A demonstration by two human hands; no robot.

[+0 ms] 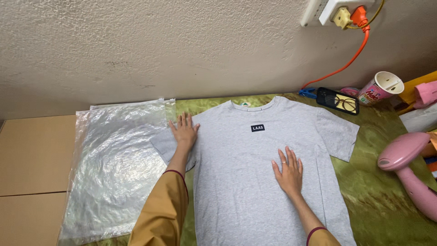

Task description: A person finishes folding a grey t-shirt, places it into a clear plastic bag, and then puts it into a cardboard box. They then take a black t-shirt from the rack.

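Mustard sleeves (161, 214) at the near edge, maroon-cuffed, reaching far across a green-gold cloth-covered tabletop (382, 205).

Grey T-shirt (246, 182) spread flat, front up, in the middle of the tabletop; collar toward the far wall, hem running off the near edge, small dark label on the chest.

Clear plastic bag (114, 168) just left of the shirt, lying flat and crinkled, its right edge tucked under or touching the shirt's left sleeve; cannot tell which.

Cardboard sheets (32, 164) further left, partly under the bag.

Pink handheld steamer (409, 168) at the right, well apart from the shirt, lying on the cloth.

Left hand (184, 132) pressed palm down on the shirt's left shoulder and sleeve, fingers (183, 120) open, spread flat, gripping nothing.

Right hand (288, 172) pressed palm down on the shirt's middle, right of centre, fingers (288, 156) open and flat, a ring on one, gripping nothing.

Dark phone (337, 100) far right, near the shirt's right shoulder, with round-framed glasses (346, 104) resting on it.

Paper cup (380, 89) tipped on its side just right of the phone.

Orange cable (350, 59) running from a wall socket (337, 11) down to the tabletop's far edge.
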